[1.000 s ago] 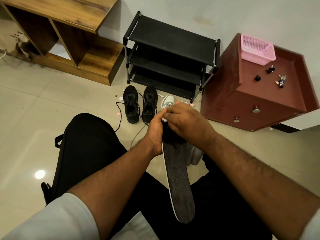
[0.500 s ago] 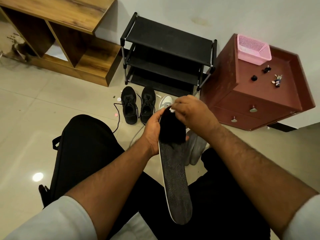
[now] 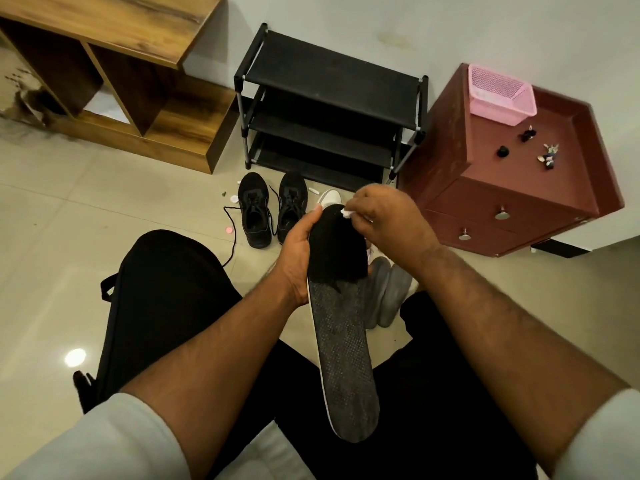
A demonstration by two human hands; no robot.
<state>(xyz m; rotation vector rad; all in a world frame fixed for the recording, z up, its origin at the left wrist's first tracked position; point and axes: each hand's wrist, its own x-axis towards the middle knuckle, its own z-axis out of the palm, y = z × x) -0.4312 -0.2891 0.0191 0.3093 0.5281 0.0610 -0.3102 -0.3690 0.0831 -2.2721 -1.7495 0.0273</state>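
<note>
Head view, looking down over the lap: a long dark insole (image 3: 343, 358) stands in the centre of the frame, its heel end toward the lower edge and its toe end pointing up toward the shoes on the floor (image 3: 69, 220). Its toe half looks plain black and the rest is speckled grey with a pale rim; no lettering on it can be read. The left hand (image 3: 298, 251) grips the insole's left edge, thumb laid along the black part, while its fingers curl out of sight behind. The right hand (image 3: 388, 220) has its fingers bent tight, pinching a small white scrap (image 3: 346, 212) against the toe end. Just beyond the hands sit a pair of black sneakers (image 3: 256, 209) with loose laces, and a white shoe (image 3: 330, 197) shows partly behind the insole's tip. A grey pair (image 3: 384, 292) lies under the right forearm. Further up stand a black shoe rack (image 3: 329, 81), a wooden shelf unit (image 3: 138, 98) at upper left, and a maroon drawer cabinet (image 3: 502, 188) at right carrying a pink basket (image 3: 498, 95).
</note>
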